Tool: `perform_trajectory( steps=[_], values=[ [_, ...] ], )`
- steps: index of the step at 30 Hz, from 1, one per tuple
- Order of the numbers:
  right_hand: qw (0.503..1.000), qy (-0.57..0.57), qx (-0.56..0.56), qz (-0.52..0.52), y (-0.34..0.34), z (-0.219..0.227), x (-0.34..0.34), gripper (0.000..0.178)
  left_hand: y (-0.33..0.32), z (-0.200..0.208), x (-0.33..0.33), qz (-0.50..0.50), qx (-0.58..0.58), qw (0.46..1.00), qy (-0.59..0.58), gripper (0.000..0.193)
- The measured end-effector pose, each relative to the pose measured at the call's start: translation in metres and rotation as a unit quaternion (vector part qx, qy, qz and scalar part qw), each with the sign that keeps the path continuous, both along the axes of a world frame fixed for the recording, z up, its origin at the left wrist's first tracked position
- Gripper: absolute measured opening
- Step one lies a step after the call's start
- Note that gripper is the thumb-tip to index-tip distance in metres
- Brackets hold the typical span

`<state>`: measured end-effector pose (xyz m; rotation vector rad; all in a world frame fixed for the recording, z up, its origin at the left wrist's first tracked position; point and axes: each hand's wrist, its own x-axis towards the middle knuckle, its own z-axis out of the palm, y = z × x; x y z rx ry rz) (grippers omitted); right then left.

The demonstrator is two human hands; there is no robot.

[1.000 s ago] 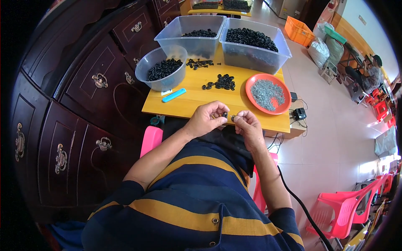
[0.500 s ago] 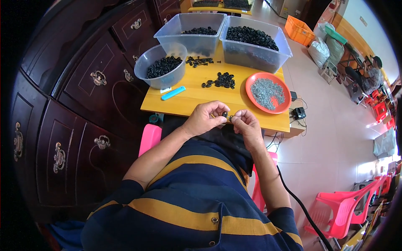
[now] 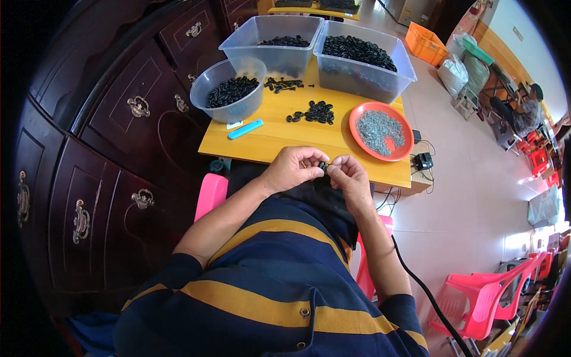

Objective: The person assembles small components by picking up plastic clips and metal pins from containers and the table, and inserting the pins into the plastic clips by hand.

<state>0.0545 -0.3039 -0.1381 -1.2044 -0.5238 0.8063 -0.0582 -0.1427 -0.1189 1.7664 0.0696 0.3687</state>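
My left hand [image 3: 291, 171] pinches a small black plastic piece [image 3: 323, 166] between thumb and fingertips, just off the near edge of the yellow table [image 3: 279, 151]. Against the piece's right side, the closed fingertips of my right hand [image 3: 353, 183] press together; whatever they grip is too small and hidden to name. Beyond my hands lies a loose pile of black oval pieces [image 3: 319, 113]. To its right, an orange-red plate [image 3: 405, 152] holds many thin silvery metal bits [image 3: 376, 128]. A light-blue flat-handled tool [image 3: 245, 130] rests at the left.
Behind stand a round clear tub [image 3: 205, 107] and two clear bins [image 3: 270, 56] [image 3: 357, 77] of black parts. Black stalked parts [image 3: 282, 85] lie between them. Dark drawers [image 3: 119, 119] line the left. A black cable [image 3: 416, 276] runs past my right arm; another person [image 3: 526, 110] sits far right.
My hands have come together: the right fingertips, slightly apart from the black piece before, now meet it. The black piece sits a little lower and further right.
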Motion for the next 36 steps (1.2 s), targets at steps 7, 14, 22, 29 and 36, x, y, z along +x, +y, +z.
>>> perform_trajectory(
  steps=[7,14,22,29,36],
  values=[
    [1.0,0.019,0.002,0.009,-0.001,0.002,-0.003,0.012,0.003,0.007,-0.003,-0.009,0.017,1.0,0.012,0.024],
    [0.997,0.058,-0.013,0.042,-0.004,0.003,-0.002,0.012,0.008,0.011,-0.003,-0.053,-0.015,0.998,0.033,0.025],
    [0.99,0.085,-0.056,0.096,-0.005,-0.004,0.001,0.015,0.014,0.024,-0.004,-0.092,0.09,0.99,0.057,0.026],
    [0.987,0.129,-0.058,0.077,-0.004,-0.005,0.002,0.018,-0.01,0.035,-0.008,0.018,0.238,0.97,0.041,0.039],
    [0.986,0.148,-0.026,0.074,-0.003,-0.01,0.004,0.016,-0.024,0.025,-0.001,0.131,0.443,0.885,-0.051,0.033]
  ],
)
